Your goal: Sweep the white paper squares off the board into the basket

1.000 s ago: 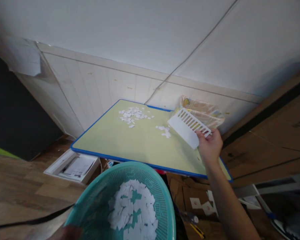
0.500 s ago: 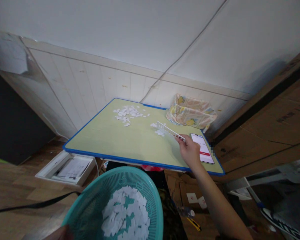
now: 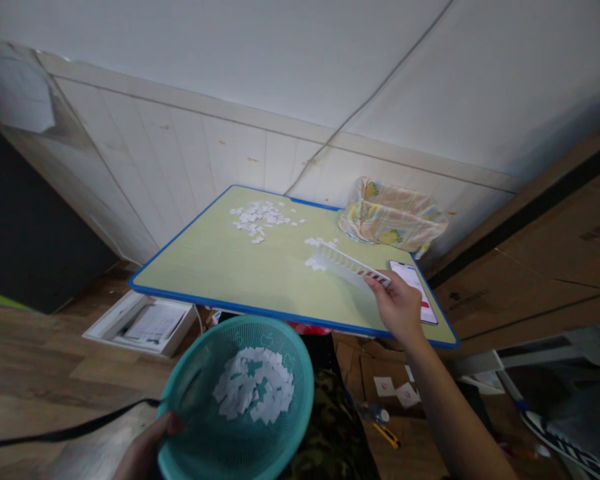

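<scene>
My left hand (image 3: 153, 440) grips the left rim of a teal plastic basket (image 3: 300, 373), tilted at the table's front edge. White paper scraps (image 3: 253, 383) lie in its bottom. My right hand (image 3: 397, 303) is closed on one end of a white slotted plastic strip (image 3: 350, 265). The strip's far end is down by a small group of scraps (image 3: 317, 260) on the yellow-green table (image 3: 220, 267); whether it touches them I cannot tell. Farther back on the left is a larger scatter of paper scraps (image 3: 260, 217).
A cloth-lined basket (image 3: 393, 217) stands at the table's back right, with a phone (image 3: 415, 290) in front of it. An open white box (image 3: 143, 327) is on the floor at left. Cardboard boxes (image 3: 530, 260) rise along the right. A yellow cutter (image 3: 387, 435) lies below.
The teal basket has come up toward the table, with more of my left hand in view on its rim. My right hand and the strip sit slightly farther right. The view has shifted a little.
</scene>
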A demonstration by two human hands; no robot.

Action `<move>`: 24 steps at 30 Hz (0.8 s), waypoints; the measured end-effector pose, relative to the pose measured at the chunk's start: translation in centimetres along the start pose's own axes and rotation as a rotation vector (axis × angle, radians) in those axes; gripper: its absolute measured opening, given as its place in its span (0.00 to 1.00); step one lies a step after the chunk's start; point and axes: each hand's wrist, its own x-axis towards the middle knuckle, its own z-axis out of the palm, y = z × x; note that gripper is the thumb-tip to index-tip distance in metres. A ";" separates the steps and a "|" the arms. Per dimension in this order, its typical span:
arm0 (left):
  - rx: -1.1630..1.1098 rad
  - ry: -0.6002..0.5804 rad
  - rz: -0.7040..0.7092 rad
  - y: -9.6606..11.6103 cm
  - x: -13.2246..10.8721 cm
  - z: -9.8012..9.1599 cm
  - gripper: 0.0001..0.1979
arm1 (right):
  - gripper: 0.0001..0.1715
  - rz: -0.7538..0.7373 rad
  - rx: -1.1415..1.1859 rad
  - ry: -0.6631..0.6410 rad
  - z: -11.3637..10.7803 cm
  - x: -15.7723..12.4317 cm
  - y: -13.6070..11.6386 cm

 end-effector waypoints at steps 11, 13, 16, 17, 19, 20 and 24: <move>-0.067 -0.081 0.041 -1.9 1.2 5.7 0.15 | 0.12 0.089 0.340 0.161 1.0 -2.0 -0.6; -0.087 -0.066 0.055 -2.5 1.2 6.9 0.15 | 0.13 0.134 0.373 0.182 1.2 -2.1 0.1; -0.106 -0.078 0.160 -3.3 1.4 8.0 0.09 | 0.14 0.132 0.333 0.091 1.2 -2.2 0.7; -0.111 -0.082 0.196 -3.5 1.5 8.3 0.08 | 0.14 0.120 0.314 0.059 1.2 -2.2 0.8; -0.118 -0.082 0.230 -3.9 1.7 8.7 0.07 | 0.14 0.094 0.287 0.020 1.1 -2.1 1.0; -0.121 -0.079 0.234 -4.0 1.7 8.9 0.07 | 0.14 0.086 0.291 0.010 1.0 -2.1 1.1; -0.150 -0.080 0.270 -4.4 1.7 9.7 0.07 | 0.14 0.097 0.392 -0.029 1.0 -2.3 1.9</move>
